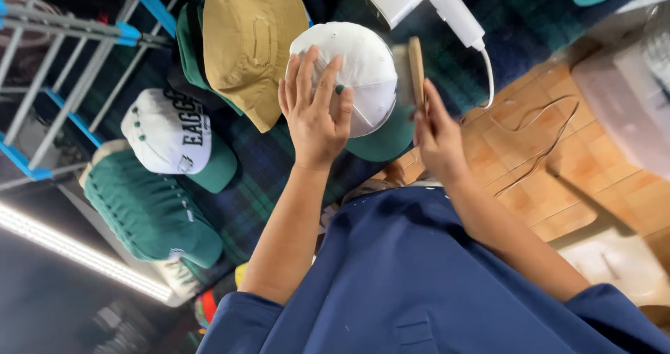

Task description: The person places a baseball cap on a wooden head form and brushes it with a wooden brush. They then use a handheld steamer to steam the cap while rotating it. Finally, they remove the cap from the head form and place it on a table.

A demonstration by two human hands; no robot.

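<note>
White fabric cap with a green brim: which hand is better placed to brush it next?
Right, probably: the right hand grips the wooden brush beside the white cap, while the left hand lies flat on it.

white hair dryer (419,1) cut off by top edge

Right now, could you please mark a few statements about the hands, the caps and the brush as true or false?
1. The left hand lies spread on the white cap. True.
2. The right hand holds a pair of scissors. False: its fingers grip a wooden brush.
3. The white cap has a green brim. True.
4. The tan cap lies right of the brush. False: it lies left of the white cap.
5. A white hair dryer lies above the brush in the picture. True.
</note>
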